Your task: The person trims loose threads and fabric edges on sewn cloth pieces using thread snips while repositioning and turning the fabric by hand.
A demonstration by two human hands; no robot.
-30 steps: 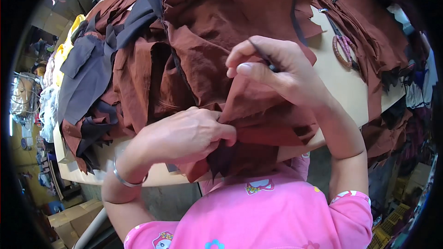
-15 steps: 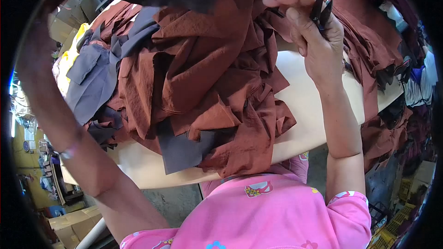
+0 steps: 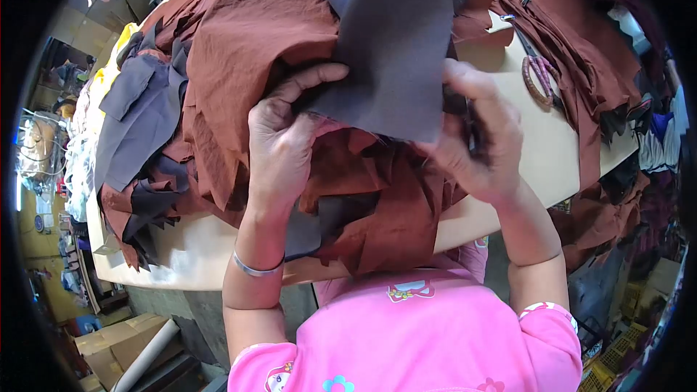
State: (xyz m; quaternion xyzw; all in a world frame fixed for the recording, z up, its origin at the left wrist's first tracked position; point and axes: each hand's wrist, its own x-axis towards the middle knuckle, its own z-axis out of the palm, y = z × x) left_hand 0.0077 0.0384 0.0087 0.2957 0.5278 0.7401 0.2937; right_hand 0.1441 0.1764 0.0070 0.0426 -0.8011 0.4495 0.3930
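Observation:
A dark grey cloth piece (image 3: 396,65) is held up in front of me over a heap of rust-brown cloth (image 3: 261,29). My left hand (image 3: 283,134) grips its lower left edge, thumb and fingers closed on the fabric. My right hand (image 3: 483,138) is closed at the lower right corner of the same piece, its fingers slightly blurred. Between the right fingers a dark shape shows, which I cannot make out clearly. Scissors (image 3: 541,76) with reddish-brown handles lie on the table to the right of that hand.
The pale table (image 3: 196,254) has a curved front edge close to my body. More grey cloth (image 3: 138,120) lies at the left. Brown cloth (image 3: 552,51) drapes over the right side. Cardboard boxes (image 3: 120,345) stand on the floor at lower left.
My left arm has come down from the upper left, bringing the grey cloth nearer. My right hand, earlier raised with dark pointed blades in it, has moved down to the cloth's corner.

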